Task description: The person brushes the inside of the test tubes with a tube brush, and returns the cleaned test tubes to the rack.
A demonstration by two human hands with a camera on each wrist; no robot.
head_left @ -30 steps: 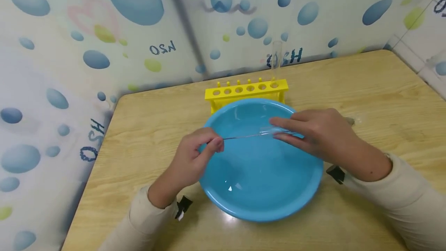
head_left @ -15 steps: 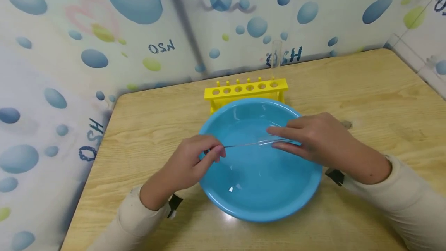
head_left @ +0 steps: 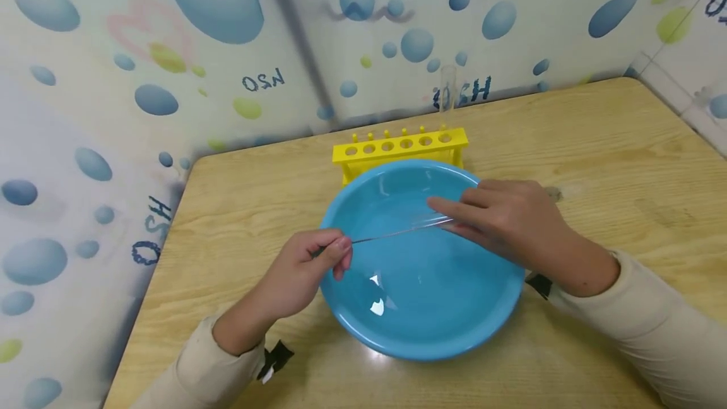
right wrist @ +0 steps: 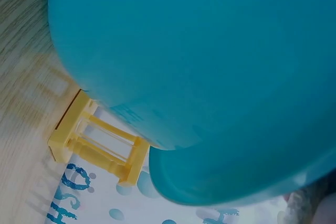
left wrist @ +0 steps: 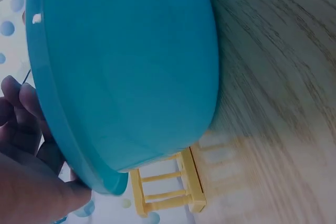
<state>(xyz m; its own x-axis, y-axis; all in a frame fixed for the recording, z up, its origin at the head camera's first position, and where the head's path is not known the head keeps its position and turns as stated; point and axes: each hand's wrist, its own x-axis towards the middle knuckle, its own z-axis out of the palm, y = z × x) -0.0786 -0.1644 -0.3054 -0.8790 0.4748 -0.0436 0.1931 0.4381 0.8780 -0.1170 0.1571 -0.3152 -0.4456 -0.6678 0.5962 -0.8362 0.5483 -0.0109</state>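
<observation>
In the head view my left hand point(head_left: 301, 270) pinches the thin twisted-wire handle of a test tube brush point(head_left: 377, 237) between thumb and fingers. My right hand point(head_left: 505, 213) holds a clear test tube point(head_left: 423, 222) lying nearly level, with the wire running into its mouth. Greyish bristles point(head_left: 553, 194) show beyond the right hand, toward the tube's far end; the hand hides the middle of the tube. Both hands are above a blue basin point(head_left: 423, 351). In the right wrist view the bristles point(right wrist: 300, 205) appear at the lower right, partly cut off.
Behind the basin stands a yellow test tube rack point(head_left: 397, 149). A clear test tube point(head_left: 448, 90) rises upright at its right end. The wooden table point(head_left: 250, 207) meets a wall point(head_left: 227, 100) patterned with blue spots at the back and left.
My left hand dips and then draws left with the brush's wire end. The right hand shifts slightly left with the tube, and the bristles appear further left. Basin and rack stay put.
</observation>
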